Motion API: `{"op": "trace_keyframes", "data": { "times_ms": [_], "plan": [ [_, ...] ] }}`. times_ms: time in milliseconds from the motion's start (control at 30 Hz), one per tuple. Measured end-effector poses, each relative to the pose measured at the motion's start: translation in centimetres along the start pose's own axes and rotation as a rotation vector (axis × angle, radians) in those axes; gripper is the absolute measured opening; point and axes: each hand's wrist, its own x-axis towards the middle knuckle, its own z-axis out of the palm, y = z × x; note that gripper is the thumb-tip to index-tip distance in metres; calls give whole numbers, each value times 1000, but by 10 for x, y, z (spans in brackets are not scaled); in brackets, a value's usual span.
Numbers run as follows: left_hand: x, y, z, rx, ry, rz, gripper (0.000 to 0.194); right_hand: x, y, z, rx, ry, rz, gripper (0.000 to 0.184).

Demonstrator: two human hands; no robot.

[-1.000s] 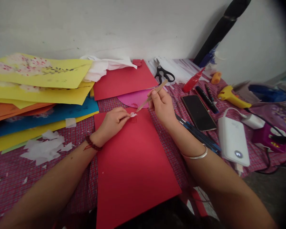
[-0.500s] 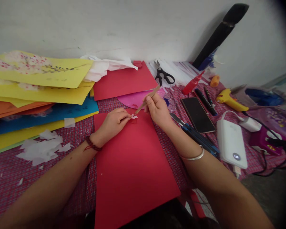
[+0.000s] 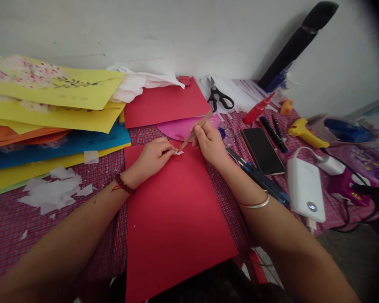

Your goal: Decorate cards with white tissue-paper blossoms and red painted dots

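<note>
A large red paper sheet (image 3: 177,219) lies before me, its near end reaching past the table edge. Near its far end sits a small crumpled piece of white tissue paper (image 3: 179,152), beside a wet-looking reddish patch. My left hand (image 3: 153,158) rests on the sheet, thumb and forefinger pinched on the edge of that tissue. In my right hand (image 3: 210,143) is a flat wooden stick (image 3: 196,131), slanted down with its tip touching the tissue. A pink disc (image 3: 173,128) lies just beyond, partly under another red sheet (image 3: 167,105).
Torn white paper pieces (image 3: 55,191) lie at left, below stacked coloured sheets (image 3: 60,120). To the right are scissors (image 3: 220,99), a red bottle (image 3: 258,109), a phone (image 3: 263,151), brushes (image 3: 262,181), a yellow glue gun (image 3: 306,134) and a white power bank (image 3: 305,189).
The view has shifted slightly. Both hands stay almost in place; the stick's tip has moved only a little at the tissue.
</note>
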Motion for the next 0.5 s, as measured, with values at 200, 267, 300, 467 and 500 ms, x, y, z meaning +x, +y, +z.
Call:
{"op": "trace_keyframes", "data": {
  "times_ms": [200,267,300,467,500],
  "plan": [
    [4,0,1,-28,11,-51,19,2,2,0,28,11,30,32],
    [5,-1,1,-15,10,-61,20,2,2,0,30,11,50,33],
    [6,-1,2,-8,9,-60,20,2,2,1,31,10,60,33],
    [6,-2,2,-9,15,-44,19,4,6,4,40,15,65,36],
    [6,-2,2,-15,15,-45,19,5,7,4,44,14,65,37]
  ]
}}
